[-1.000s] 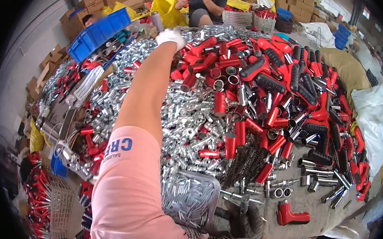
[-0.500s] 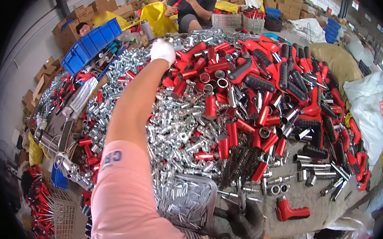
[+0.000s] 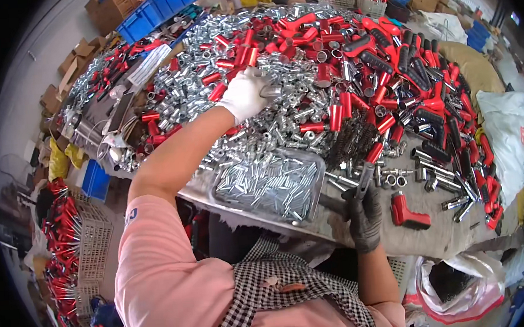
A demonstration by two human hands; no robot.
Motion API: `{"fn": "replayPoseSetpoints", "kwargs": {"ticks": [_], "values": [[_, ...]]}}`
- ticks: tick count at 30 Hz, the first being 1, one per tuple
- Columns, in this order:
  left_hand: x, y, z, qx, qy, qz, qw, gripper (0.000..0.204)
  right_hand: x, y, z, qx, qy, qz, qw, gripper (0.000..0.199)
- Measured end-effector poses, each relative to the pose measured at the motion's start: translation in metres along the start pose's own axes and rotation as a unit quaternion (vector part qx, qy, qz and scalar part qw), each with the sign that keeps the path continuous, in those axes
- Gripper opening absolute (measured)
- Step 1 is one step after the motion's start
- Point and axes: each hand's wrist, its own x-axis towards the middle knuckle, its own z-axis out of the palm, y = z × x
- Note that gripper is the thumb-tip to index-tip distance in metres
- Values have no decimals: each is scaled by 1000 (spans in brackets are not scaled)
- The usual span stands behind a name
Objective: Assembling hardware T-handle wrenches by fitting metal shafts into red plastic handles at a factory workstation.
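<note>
My left hand, in a white glove, is closed around a short silver metal sleeve above the pile of silver fittings. My right hand, in a dark grey glove, grips a silver metal tube that points up and away near the table's front edge. A dark bar-like piece lies beside that hand, partly hidden by it. Right of it rests a red L-shaped handle with a dark grip. A clear plastic tray full of small silver pins stands left of my right hand.
Red tubes and black-and-red handles are heaped across the far and right table. Dark springs lie mid-table. Silver sockets sit at right. A blue crate stands far left; a white sack leans at right.
My left hand has drawn back toward me from the far heap and now holds a metal sleeve. The view has tipped down, showing more of my apron and the pin tray.
</note>
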Motion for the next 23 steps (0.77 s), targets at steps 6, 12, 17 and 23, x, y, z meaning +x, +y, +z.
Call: {"fn": "replayPoseSetpoints", "kwargs": {"ticks": [6, 12, 17, 23], "values": [[-63, 51, -42, -69, 46, 106, 991, 17, -34, -45, 30, -240, -20, -23, 970, 38], [-143, 115, -60, -15, -151, 279, 948, 11, -54, -29, 54, -396, -183, -30, 899, 41], [-164, 169, -86, -96, -311, 297, 898, 32, -86, 10, 72, -98, -224, 112, 963, 70], [-167, 151, -91, -408, -407, 216, 788, 74, -98, 6, 67, 13, -272, 157, 949, 84]]}}
